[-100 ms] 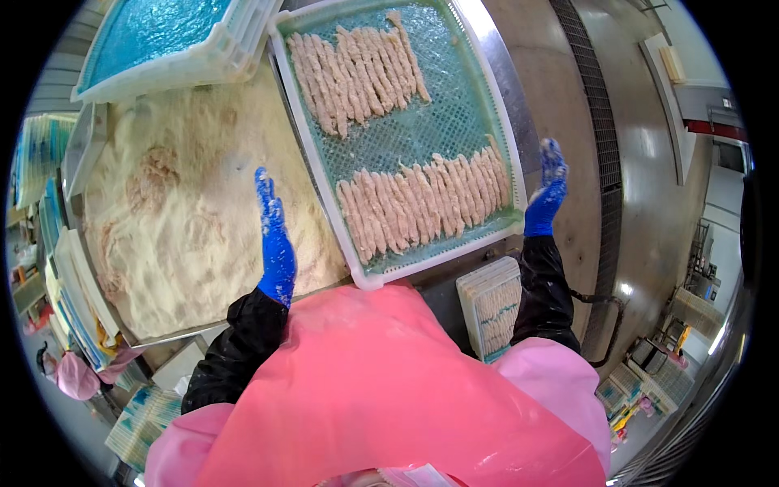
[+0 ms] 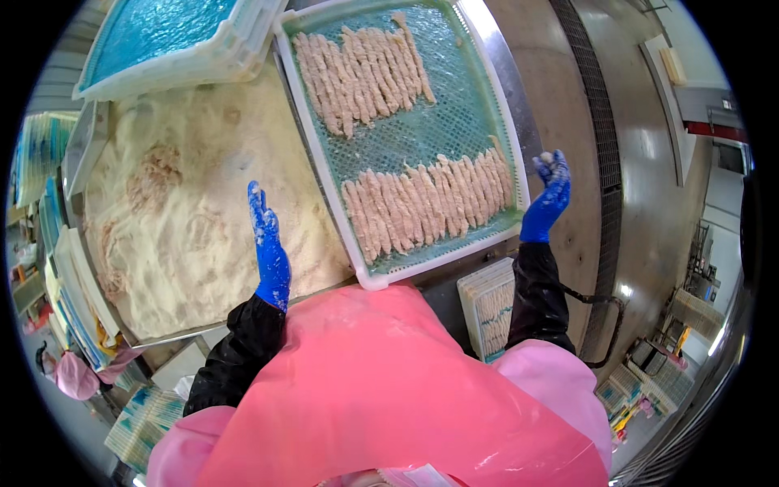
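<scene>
Both my hands wear blue gloves dusted with white powder. My left hand [image 2: 271,247] is open, fingers stretched, over the pan of pale powder [image 2: 187,243], which has pinkish lumps in it. My right hand [image 2: 548,199] is open with slightly bent fingers, just outside the right rim of a white-edged tray [image 2: 373,282]. Its green mesh holds an upper row of coated pinkish strips [image 2: 365,73] and a lower row [image 2: 426,203]; neither hand touches them.
Stacked trays with blue surfaces [image 2: 162,36] stand at upper left. A filled tray stack [image 2: 487,304] sits below the main tray. A drain grate [image 2: 604,162] runs along the floor at right. Another person's pink-clothed body [image 2: 77,373] shows at far left.
My left hand has moved slightly left and down. My right hand has shifted a little lower, its fingers now more bent. The main tray appears slightly farther right in view.
</scene>
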